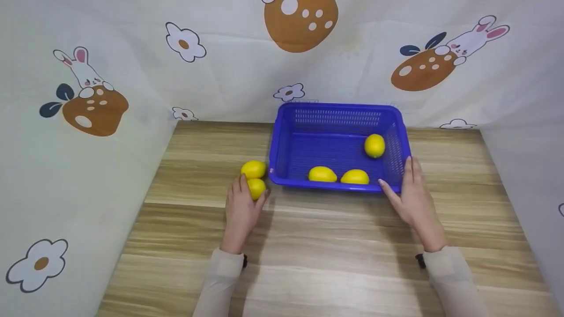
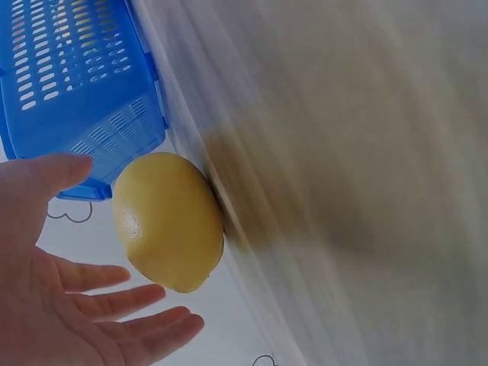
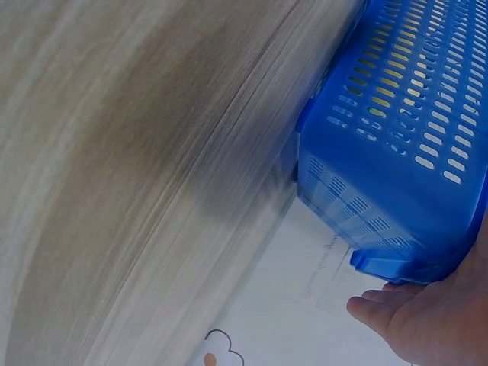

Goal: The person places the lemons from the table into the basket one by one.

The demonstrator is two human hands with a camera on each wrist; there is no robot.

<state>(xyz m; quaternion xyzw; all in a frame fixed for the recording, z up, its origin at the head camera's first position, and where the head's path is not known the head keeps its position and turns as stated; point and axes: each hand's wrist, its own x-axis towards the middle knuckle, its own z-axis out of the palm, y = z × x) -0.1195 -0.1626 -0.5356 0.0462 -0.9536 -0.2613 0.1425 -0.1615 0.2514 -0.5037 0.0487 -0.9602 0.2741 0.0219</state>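
Observation:
In the head view my left hand (image 1: 243,207) is at the nearer of two yellow lemons (image 1: 256,188) left of the basket, fingers and thumb on either side of it. The left wrist view has the lemon (image 2: 168,221) in front of the spread, relaxed fingers (image 2: 114,301), with a gap between thumb and fruit. The farther lemon (image 1: 253,169) lies right behind it. My right hand (image 1: 416,200) rests at the near right corner of a blue plastic basket (image 1: 337,186), its fingers straight along the right side and its thumb at the front rim.
Inside the basket are three lemons, one (image 1: 374,146) at the right and two along the front wall. The wood-patterned table (image 1: 335,255) meets pale cloth walls (image 1: 233,57) printed with rabbits and flowers at the back and sides.

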